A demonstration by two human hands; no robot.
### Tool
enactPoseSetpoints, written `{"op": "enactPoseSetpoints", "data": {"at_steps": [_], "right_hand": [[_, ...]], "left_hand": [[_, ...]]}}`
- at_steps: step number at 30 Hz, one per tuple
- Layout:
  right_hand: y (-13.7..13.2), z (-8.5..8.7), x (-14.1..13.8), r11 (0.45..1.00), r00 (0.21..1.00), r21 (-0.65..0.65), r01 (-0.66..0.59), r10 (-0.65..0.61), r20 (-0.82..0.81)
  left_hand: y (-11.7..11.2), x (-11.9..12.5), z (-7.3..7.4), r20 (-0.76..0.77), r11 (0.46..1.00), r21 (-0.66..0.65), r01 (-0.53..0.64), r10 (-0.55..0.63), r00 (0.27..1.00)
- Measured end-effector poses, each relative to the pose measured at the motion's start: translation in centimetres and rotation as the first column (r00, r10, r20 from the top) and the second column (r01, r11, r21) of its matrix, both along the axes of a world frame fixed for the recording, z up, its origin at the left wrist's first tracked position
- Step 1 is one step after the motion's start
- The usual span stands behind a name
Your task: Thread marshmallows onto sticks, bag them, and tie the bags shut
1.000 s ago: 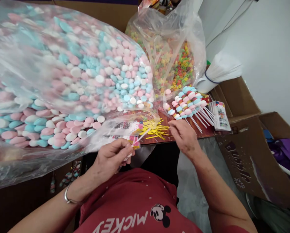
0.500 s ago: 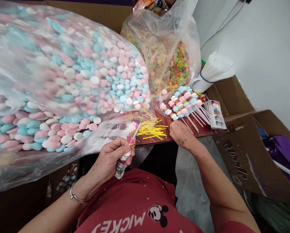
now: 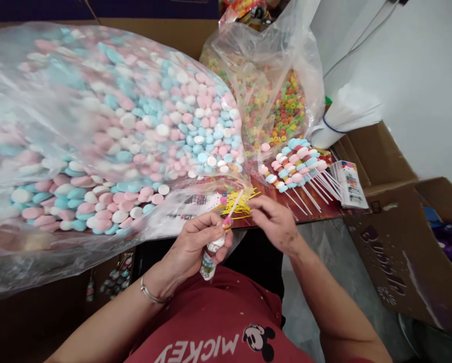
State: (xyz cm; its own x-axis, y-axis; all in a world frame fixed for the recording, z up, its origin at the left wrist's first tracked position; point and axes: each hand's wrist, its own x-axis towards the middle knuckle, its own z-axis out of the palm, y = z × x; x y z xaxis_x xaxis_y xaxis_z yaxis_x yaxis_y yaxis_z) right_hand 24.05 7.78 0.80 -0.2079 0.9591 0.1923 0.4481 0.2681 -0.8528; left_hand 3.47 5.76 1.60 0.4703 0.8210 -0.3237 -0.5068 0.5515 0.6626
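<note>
My left hand (image 3: 195, 244) is closed round a bagged candy skewer (image 3: 213, 252), its white stick poking up toward the table. My right hand (image 3: 273, 222) hovers just right of that stick, over the pile of yellow twist ties (image 3: 239, 202), fingers curled and pinched; what they pinch is too small to make out. A row of finished skewers (image 3: 296, 164) of pink, blue and white candy lies on the red-brown table top (image 3: 312, 209) to the right.
A huge clear bag of pink, blue and white candy discs (image 3: 97, 131) fills the left. A bag of coloured cereal rings (image 3: 274, 106) stands behind. Printed small bags (image 3: 350, 184), a white stick bundle (image 3: 342, 116) and cardboard boxes (image 3: 399, 242) sit on the right.
My right hand moved left from the twist ties and skewer sticks to beside the stick in my left hand. The left hand turned the wrapped skewer upright and shifted slightly right.
</note>
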Motion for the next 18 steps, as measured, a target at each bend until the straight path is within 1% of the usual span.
{"op": "enactPoseSetpoints", "data": {"at_steps": [1, 4, 6, 8, 14, 16, 17, 18], "right_hand": [[-0.4, -0.1, -1.2, 0.998, 0.998, 0.047, -0.045, 0.046, -0.038], [-1.2, -0.4, -3.7, 0.994, 0.986, 0.103, -0.041, 0.057, -0.156], [-1.3, -0.5, -4.4, 0.994, 0.981, 0.111, -0.023, 0.044, -0.189], [-1.2, -0.5, -4.5, 0.992, 0.984, 0.124, -0.02, 0.041, -0.172], [-0.8, -0.5, -4.0, 0.983, 0.996, 0.164, -0.079, 0.084, -0.025], [-0.9, -0.5, -4.0, 0.968, 0.991, 0.228, -0.11, 0.088, 0.105], [-1.0, -0.5, -4.0, 0.948, 0.976, 0.288, -0.134, 0.075, 0.205], [-1.1, -0.5, -4.1, 0.916, 0.947, 0.362, -0.171, 0.052, 0.316]], "left_hand": [[0.2, 0.2, 0.1, 0.013, 1.0, 0.005, 0.002, -0.002, 1.0], [0.5, 0.6, 0.1, -0.011, 1.0, 0.007, -0.024, 0.024, 1.0], [0.6, 0.7, -0.1, -0.054, 0.998, 0.002, -0.055, 0.055, 0.997], [0.5, 0.7, -0.3, -0.096, 0.996, 0.0, -0.092, 0.092, 0.991], [0.4, 1.0, -0.4, -0.167, 0.978, 0.002, -0.21, 0.207, 0.964], [0.5, 1.0, -0.5, -0.213, 0.971, 0.011, -0.239, 0.236, 0.948], [0.5, 1.1, -0.6, -0.242, 0.969, 0.02, -0.246, 0.244, 0.939], [0.6, 1.1, -0.8, -0.274, 0.969, 0.027, -0.247, 0.245, 0.93]]}}
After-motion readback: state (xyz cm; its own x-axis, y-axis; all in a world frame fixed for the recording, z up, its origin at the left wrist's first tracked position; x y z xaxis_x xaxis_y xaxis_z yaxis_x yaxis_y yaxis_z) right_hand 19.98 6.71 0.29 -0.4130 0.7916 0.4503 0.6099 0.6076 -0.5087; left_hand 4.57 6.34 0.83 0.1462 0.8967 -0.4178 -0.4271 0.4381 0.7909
